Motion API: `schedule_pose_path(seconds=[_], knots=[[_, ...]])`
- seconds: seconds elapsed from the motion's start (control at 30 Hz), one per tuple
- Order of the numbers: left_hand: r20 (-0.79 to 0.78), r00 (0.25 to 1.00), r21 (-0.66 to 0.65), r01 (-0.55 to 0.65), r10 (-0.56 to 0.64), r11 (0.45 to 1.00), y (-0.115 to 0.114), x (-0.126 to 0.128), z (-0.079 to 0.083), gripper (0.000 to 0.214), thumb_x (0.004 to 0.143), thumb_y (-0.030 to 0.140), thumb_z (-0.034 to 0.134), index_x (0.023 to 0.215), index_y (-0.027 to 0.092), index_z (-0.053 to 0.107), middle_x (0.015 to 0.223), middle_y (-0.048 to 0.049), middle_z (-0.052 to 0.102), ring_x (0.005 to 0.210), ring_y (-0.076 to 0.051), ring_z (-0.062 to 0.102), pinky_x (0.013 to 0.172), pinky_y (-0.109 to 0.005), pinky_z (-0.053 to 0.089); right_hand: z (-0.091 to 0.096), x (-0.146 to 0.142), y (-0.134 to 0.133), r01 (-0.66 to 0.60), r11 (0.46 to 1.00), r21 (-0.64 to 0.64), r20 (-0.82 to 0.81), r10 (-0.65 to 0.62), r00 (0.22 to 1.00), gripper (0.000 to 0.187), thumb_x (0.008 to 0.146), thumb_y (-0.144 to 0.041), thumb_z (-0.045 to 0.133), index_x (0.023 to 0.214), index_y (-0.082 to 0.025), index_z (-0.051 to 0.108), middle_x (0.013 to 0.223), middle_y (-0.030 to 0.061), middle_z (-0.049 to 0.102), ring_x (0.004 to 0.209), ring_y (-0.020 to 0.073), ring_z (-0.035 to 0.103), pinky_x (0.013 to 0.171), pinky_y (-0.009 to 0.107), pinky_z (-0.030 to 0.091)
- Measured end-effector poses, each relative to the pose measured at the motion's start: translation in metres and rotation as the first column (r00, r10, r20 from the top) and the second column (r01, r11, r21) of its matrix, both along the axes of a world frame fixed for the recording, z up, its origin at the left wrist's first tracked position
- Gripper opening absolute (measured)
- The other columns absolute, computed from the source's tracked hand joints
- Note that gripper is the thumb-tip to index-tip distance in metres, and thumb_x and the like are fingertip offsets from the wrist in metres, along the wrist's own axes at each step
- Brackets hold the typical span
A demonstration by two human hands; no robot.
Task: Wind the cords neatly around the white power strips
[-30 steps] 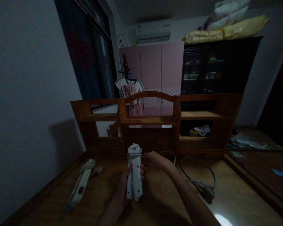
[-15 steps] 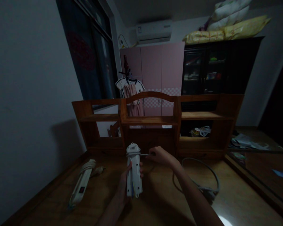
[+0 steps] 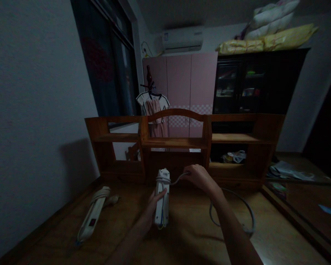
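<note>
My left hand (image 3: pixel 153 206) is wrapped round a white power strip (image 3: pixel 162 211), held upright above the wooden surface with its thumb across the face. Several turns of grey cord (image 3: pixel 163 179) circle the strip's upper end. From there the cord runs slack to my right hand (image 3: pixel 197 176), which pinches it to the right of the strip. The rest of the cord (image 3: pixel 249 209) lies in a wide loop on the surface, partly behind my right forearm. To the left lies a second power strip (image 3: pixel 95 215), cream-coloured, with cord wound round its far end and a dark red switch.
A wooden shelf unit (image 3: pixel 179 142) stands along the back of the surface. On the left is a plain wall (image 3: pixel 38 110). A raised wooden edge (image 3: pixel 295 221) runs along the right side, with plastic bags (image 3: pixel 289 170) beyond it.
My right hand has moved right and slightly up, with the cord now sagging between it and the strip. My left hand and the power strip have shifted a little right and turned.
</note>
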State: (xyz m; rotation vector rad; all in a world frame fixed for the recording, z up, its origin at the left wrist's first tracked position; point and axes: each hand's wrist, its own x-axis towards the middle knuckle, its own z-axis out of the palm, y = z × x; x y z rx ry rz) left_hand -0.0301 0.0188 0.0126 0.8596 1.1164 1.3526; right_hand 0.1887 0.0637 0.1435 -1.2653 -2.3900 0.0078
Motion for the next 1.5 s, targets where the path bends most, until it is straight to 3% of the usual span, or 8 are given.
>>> schedule_pose_path(seconds=[0.1, 0.27, 0.5, 0.7, 1.0, 1.13, 1.23, 1.5], knots=[[-0.117, 0.987, 0.075, 0.117, -0.108, 0.990, 0.012, 0.013, 0.000, 0.055, 0.070, 0.051, 0.069, 0.114, 0.018, 0.059, 0.089, -0.0056, 0.067, 0.073, -0.017, 0.062, 0.064, -0.024, 0.046, 0.011, 0.002, -0.013, -0.013, 1.000, 0.028, 0.039, 0.012, 0.999, 0.016, 0.084, -0.036, 0.058, 0.084, -0.026, 0.071, 0.081, 0.0027, 0.071, 0.079, 0.0163, 0.064, 0.065, 0.022, 0.036], [-0.267, 0.956, 0.167, 0.168, -0.119, 0.971, 0.024, 0.026, -0.006, 0.056, 0.070, 0.051, 0.068, 0.114, 0.016, 0.059, 0.101, -0.0076, 0.065, 0.089, -0.021, 0.060, 0.073, -0.026, 0.045, 0.022, -0.010, -0.033, 0.071, 0.997, 0.039, 0.174, -0.077, 0.982, 0.014, 0.082, -0.026, 0.058, 0.083, -0.023, 0.072, 0.083, 0.0057, 0.071, 0.084, 0.0204, 0.066, 0.066, 0.024, 0.038], [-0.308, 0.937, 0.126, 0.213, -0.166, 0.969, 0.013, 0.022, -0.013, 0.051, 0.073, 0.051, 0.065, 0.109, 0.016, 0.060, 0.095, -0.0063, 0.064, 0.085, -0.020, 0.059, 0.074, -0.027, 0.044, 0.032, -0.016, -0.046, 0.148, 0.989, 0.008, 0.254, -0.145, 0.956, 0.014, 0.080, -0.023, 0.059, 0.083, -0.019, 0.072, 0.084, 0.0091, 0.071, 0.081, 0.0242, 0.067, 0.062, 0.027, 0.040], [-0.307, 0.936, 0.123, 0.219, -0.173, 0.968, 0.008, 0.026, -0.015, 0.049, 0.073, 0.048, 0.067, 0.109, 0.015, 0.059, 0.091, -0.0059, 0.065, 0.081, -0.020, 0.058, 0.069, -0.026, 0.044, 0.038, -0.007, -0.053, 0.103, 0.992, -0.066, 0.225, -0.086, 0.971, 0.011, 0.079, -0.024, 0.062, 0.084, -0.021, 0.073, 0.083, 0.0089, 0.071, 0.083, 0.0248, 0.067, 0.065, 0.027, 0.040], [-0.362, 0.927, 0.286, 0.212, -0.100, 0.934, -0.017, 0.047, 0.019, 0.042, 0.076, 0.033, 0.064, 0.116, 0.022, 0.058, 0.105, -0.0070, 0.064, 0.097, -0.025, 0.057, 0.084, -0.031, 0.042, 0.038, -0.034, -0.069, 0.012, 0.999, -0.046, 0.279, 0.001, 0.960, 0.012, 0.082, -0.020, 0.060, 0.081, -0.016, 0.071, 0.083, 0.0121, 0.070, 0.079, 0.0247, 0.067, 0.064, 0.028, 0.041], [-0.495, 0.859, 0.321, 0.322, -0.133, 0.891, -0.031, 0.053, 0.024, 0.036, 0.073, 0.026, 0.067, 0.108, 0.023, 0.063, 0.107, -0.0070, 0.065, 0.094, -0.026, 0.057, 0.082, -0.031, 0.039, 0.032, -0.027, -0.062, -0.009, 1.000, -0.025, 0.228, 0.014, 0.974, 0.009, 0.077, -0.021, 0.064, 0.080, -0.019, 0.073, 0.080, 0.0091, 0.071, 0.078, 0.0239, 0.067, 0.063, 0.027, 0.040], [-0.540, 0.830, 0.286, 0.334, -0.137, 0.898, -0.038, 0.054, 0.022, 0.032, 0.071, 0.027, 0.069, 0.102, 0.022, 0.065, 0.101, -0.0066, 0.067, 0.087, -0.027, 0.058, 0.077, -0.030, 0.038, 0.030, -0.018, -0.054, -0.042, 0.994, -0.099, 0.160, 0.058, 0.985, 0.008, 0.072, -0.026, 0.069, 0.076, -0.022, 0.074, 0.075, 0.0056, 0.070, 0.075, 0.0211, 0.066, 0.059, 0.025, 0.037], [-0.619, 0.758, 0.267, 0.447, -0.204, 0.854, -0.047, 0.048, 0.018, 0.060, 0.071, 0.031, 0.069, 0.128, 0.024, 0.052, 0.106, -0.0077, 0.067, 0.087, -0.028, 0.059, 0.076, -0.030, 0.039, 0.023, 0.002, -0.036, -0.216, 0.919, -0.331, -0.036, 0.217, 0.976, 0.023, 0.059, -0.039, 0.078, 0.073, -0.021, 0.072, 0.069, -0.0006, 0.067, 0.065, 0.0136, 0.062, 0.050, 0.019, 0.034]])
